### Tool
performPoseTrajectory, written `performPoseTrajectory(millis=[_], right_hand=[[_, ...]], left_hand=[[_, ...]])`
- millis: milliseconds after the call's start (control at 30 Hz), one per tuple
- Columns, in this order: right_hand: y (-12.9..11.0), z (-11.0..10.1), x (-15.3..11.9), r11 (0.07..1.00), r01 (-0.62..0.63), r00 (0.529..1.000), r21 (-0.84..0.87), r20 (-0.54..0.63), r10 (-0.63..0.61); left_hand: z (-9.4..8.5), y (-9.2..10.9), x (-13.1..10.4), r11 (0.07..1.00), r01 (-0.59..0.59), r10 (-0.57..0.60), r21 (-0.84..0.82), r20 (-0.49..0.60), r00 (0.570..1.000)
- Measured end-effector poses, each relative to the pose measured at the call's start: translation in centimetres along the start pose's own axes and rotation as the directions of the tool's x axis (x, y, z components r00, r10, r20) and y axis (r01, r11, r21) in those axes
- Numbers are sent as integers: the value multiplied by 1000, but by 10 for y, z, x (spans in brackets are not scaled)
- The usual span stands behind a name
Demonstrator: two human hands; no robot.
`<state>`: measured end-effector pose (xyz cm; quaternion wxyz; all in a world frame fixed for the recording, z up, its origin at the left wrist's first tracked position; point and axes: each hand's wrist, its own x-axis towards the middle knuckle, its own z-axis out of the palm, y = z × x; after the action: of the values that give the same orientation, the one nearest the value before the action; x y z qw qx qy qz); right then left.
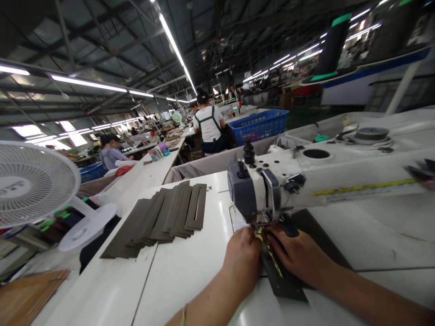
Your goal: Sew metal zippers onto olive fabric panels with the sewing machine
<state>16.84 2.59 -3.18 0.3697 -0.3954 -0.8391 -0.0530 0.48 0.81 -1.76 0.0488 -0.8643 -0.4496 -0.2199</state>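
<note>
A dark olive panel [285,283] lies under the head of a white and grey sewing machine [249,192]. Along it runs a gold zipper [274,262] that reaches up to the needle area. My left hand [243,256] is closed beside the needle, at the panel's left edge; what its fingers pinch is hidden. On the panel's right side rests my right hand [295,253], its fingers pressed together on the panel and zipper near the presser foot. Another dark panel [316,231] shows behind my right hand. Left of the machine lies a fanned stack of olive pieces [163,215], the rightmost with a long slot.
A white fan [34,185] stands at the left. Beyond the table are a blue basket [258,127] and two people seated at work, one in a white top [208,127], one in stripes [112,156]. A thread spool [371,134] sits behind the machine arm.
</note>
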Motion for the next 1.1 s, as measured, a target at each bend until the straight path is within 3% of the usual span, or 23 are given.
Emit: performPoseTrajectory(millis=[200, 367, 600, 833, 933, 1100], right_hand=[[9, 6, -5, 994, -9, 998, 108, 55, 3], [11, 13, -16, 990, -85, 996, 109, 0, 85], [8, -2, 3, 927, -230, 966, 295, 181, 182], [15, 2, 6, 850, -390, 911, 353, 280, 302], [15, 0, 10, 852, -380, 917, 360, 269, 295], [9, -3, 13, 892, -371, 923, 257, 209, 324]], left_hand=[[2, 3, -8, 999, -43, 44, 16, -38, 998], [6, 7, -16, 992, -119, 114, -32, -110, 987], [0, 4, -10, 994, -90, 85, -63, -82, 993], [1, 3, -10, 998, -17, 14, -60, -41, 999], [-2, 4, -10, 998, -8, 4, -69, -62, 998], [-6, 5, -8, 995, -89, 85, -44, -90, 992]])
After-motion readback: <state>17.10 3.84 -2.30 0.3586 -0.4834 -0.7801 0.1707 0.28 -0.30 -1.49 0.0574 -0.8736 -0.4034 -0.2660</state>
